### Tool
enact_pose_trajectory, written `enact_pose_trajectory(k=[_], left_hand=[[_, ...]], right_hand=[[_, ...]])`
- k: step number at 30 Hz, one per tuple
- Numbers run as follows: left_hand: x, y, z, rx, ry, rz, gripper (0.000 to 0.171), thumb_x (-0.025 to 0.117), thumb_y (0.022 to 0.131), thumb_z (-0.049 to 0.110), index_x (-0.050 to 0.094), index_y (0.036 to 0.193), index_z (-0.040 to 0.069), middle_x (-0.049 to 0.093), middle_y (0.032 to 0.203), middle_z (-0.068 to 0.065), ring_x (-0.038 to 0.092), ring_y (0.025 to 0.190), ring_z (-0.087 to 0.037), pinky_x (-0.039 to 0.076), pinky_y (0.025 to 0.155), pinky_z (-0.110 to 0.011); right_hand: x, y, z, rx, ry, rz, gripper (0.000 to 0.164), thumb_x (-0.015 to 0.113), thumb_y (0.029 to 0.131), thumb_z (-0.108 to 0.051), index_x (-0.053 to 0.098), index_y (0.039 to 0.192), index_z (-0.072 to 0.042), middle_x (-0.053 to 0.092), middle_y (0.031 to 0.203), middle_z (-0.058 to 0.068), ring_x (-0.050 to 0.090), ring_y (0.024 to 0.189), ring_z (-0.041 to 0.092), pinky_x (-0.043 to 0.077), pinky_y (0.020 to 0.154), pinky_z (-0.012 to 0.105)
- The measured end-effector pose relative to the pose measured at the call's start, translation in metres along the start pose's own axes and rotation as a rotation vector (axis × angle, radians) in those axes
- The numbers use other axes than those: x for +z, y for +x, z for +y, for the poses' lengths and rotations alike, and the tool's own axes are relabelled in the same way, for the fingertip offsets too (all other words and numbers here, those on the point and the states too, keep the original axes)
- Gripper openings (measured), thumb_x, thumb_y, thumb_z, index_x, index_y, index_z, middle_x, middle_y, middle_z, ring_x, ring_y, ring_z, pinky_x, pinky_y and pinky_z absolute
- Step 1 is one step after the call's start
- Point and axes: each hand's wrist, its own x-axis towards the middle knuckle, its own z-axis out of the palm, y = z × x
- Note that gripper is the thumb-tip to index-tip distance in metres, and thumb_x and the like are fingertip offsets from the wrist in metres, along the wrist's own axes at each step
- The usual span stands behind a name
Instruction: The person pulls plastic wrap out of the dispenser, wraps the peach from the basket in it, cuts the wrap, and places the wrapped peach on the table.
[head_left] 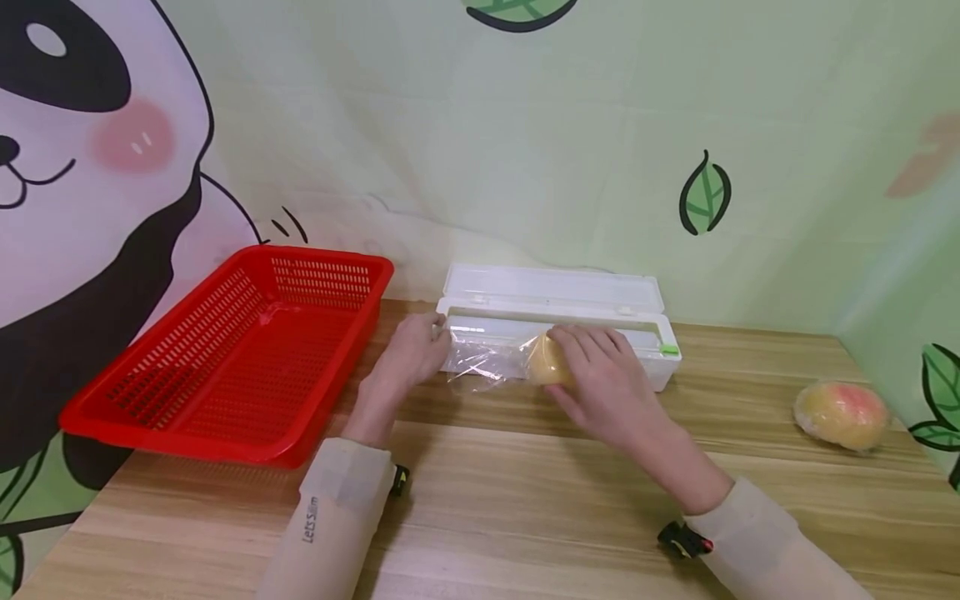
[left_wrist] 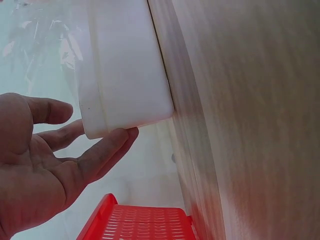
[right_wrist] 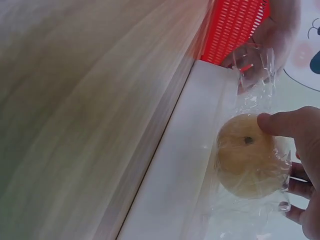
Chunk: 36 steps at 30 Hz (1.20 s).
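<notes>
My right hand point(head_left: 607, 375) grips a round yellow fruit point(head_left: 546, 360) in front of a white cling film box point(head_left: 555, 307). Clear film point(right_wrist: 257, 90) clings around the fruit and stretches leftward from it; a dark spot marks the fruit's face in the right wrist view. Thumb and fingers lie on opposite sides of it. At the box's left end is my left hand point(head_left: 411, 354). In the left wrist view its fairly straight fingers point(left_wrist: 107, 150) touch the box end, with the thumb apart from them. The box lid stands raised at the back, showing the film roll point(head_left: 495, 327).
A red perforated basket point(head_left: 300, 433) sits left of the box on the wooden table point(head_left: 510, 508). Toward the right edge lies a yellow and red fruit point(head_left: 840, 415) wrapped in film. Behind the table hangs a printed wall cloth point(head_left: 555, 167).
</notes>
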Motion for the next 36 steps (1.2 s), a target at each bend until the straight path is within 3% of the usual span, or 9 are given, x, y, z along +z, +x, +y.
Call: enact_pose_trajectory(k=[3,13,19,23,28,31,36], left_hand=[[0.0003,0.0009,-0.0006,-0.004,0.006,-0.004,0.046,0.044,0.107,0.017,0.049,0.147,-0.006,0.057,0.133,-0.022,0.054,0.106,-0.034,0.051,0.082,-0.039],[0.0006,0.0013,-0.0001,-0.026,-0.016,-0.021,0.049,0.044,0.107,0.017,0.045,0.151,-0.004,0.055,0.135,-0.020,0.056,0.104,-0.032,0.051,0.072,-0.033],[0.0011,0.0002,0.0000,-0.031,-0.016,-0.018,0.049,0.045,0.107,0.018,0.045,0.151,-0.004,0.054,0.138,-0.020,0.055,0.108,-0.033,0.052,0.075,-0.034],[0.0008,0.0000,-0.0001,-0.035,-0.017,-0.020,0.049,0.045,0.107,0.019,0.045,0.151,-0.004,0.055,0.135,-0.020,0.056,0.103,-0.032,0.052,0.073,-0.033],[-0.0006,-0.0007,0.0013,-0.033,-0.017,-0.016,0.049,0.046,0.106,0.018,0.046,0.150,-0.004,0.057,0.130,-0.020,0.056,0.093,-0.030,0.050,0.069,-0.033],[-0.0007,-0.0006,0.0016,-0.020,-0.004,-0.010,0.048,0.046,0.106,0.016,0.047,0.149,-0.005,0.056,0.135,-0.021,0.056,0.101,-0.032,0.051,0.074,-0.035],[-0.0008,-0.0002,0.0019,-0.037,-0.004,-0.020,0.049,0.046,0.105,0.014,0.046,0.150,-0.005,0.053,0.143,-0.022,0.053,0.109,-0.034,0.051,0.078,-0.035]], right_hand=[[-0.0006,0.0002,0.0025,-0.003,0.009,0.017,0.061,0.084,0.084,-0.027,0.059,0.131,0.004,0.060,0.136,0.021,0.056,0.125,0.038,0.042,0.106,0.052],[0.0035,0.0024,0.0092,-0.039,0.027,0.162,0.047,0.078,0.084,-0.021,0.064,0.121,0.004,0.055,0.133,0.026,0.050,0.124,0.046,0.041,0.103,0.059],[0.0037,0.0036,0.0063,-0.002,0.022,0.136,0.047,0.076,0.087,-0.021,0.066,0.126,0.003,0.059,0.119,0.021,0.054,0.112,0.042,0.043,0.093,0.056],[0.0042,0.0040,0.0052,0.015,0.007,0.142,0.049,0.074,0.088,-0.021,0.063,0.128,0.003,0.061,0.119,0.022,0.057,0.110,0.041,0.043,0.092,0.056],[0.0039,0.0056,0.0058,0.020,0.002,0.173,0.038,0.071,0.089,-0.019,0.062,0.120,0.002,0.062,0.117,0.023,0.058,0.109,0.042,0.046,0.091,0.056],[0.0039,0.0066,0.0065,0.009,0.009,0.174,0.033,0.070,0.090,-0.018,0.064,0.115,0.002,0.062,0.117,0.023,0.058,0.110,0.043,0.048,0.092,0.056],[0.0031,0.0085,0.0062,0.007,-0.027,0.119,0.051,0.079,0.088,-0.032,0.062,0.121,0.004,0.060,0.126,0.027,0.055,0.117,0.046,0.046,0.098,0.057]])
